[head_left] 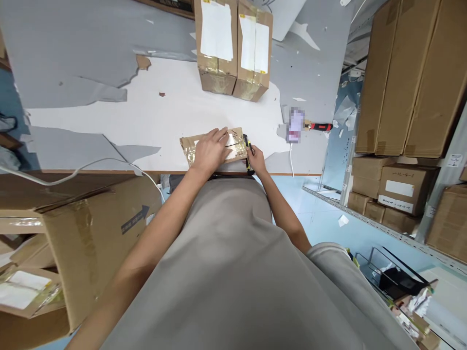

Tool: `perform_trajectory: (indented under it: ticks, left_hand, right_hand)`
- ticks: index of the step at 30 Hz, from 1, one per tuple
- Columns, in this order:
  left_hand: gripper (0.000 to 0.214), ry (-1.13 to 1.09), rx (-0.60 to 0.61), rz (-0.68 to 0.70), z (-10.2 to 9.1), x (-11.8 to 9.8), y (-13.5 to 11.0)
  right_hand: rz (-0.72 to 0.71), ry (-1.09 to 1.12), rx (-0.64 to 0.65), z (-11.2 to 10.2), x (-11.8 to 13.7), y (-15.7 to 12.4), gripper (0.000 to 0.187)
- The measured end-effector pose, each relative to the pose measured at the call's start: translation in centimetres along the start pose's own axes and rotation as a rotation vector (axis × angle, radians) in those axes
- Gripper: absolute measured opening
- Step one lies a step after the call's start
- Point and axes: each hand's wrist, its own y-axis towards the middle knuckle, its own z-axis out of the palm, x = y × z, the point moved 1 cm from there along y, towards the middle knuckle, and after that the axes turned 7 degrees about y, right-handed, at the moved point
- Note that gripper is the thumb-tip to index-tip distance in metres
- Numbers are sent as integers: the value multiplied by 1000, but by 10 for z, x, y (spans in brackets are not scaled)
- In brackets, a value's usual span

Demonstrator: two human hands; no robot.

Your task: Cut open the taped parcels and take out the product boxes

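A small brown taped parcel point(189, 144) with a white label lies at the near edge of the table point(153, 126). My left hand point(210, 149) lies flat on top of it, fingers stretched out, pressing it down. My right hand point(257, 159) is closed around a black and yellow utility knife point(248, 146) held at the parcel's right end.
Two tall cardboard boxes point(233, 46) with white labels stand at the back of the table. A red-handled tool point(319, 127) lies to the right. An open carton point(83, 228) sits at lower left. Shelves with stacked boxes point(404, 78) fill the right side.
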Motion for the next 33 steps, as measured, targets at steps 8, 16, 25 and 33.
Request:
perform_trajectory:
  ticks: [8,16,25,33]
  left_hand:
    - [68,35,21,71,16,-9,19]
    - [32,140,109,53,11,-26,47]
    - [36,215,123,109,10,-19,50]
    - [27,65,88,100,-2,13,65]
  right_hand:
    - [-56,34,-29,-16,13,-38,47]
    - [-112,-133,-34,-8,23,-58,34]
    - [-95,-207,-41,-4,32,-62,36]
    - [-80,-203,-28,0,28,-66,33]
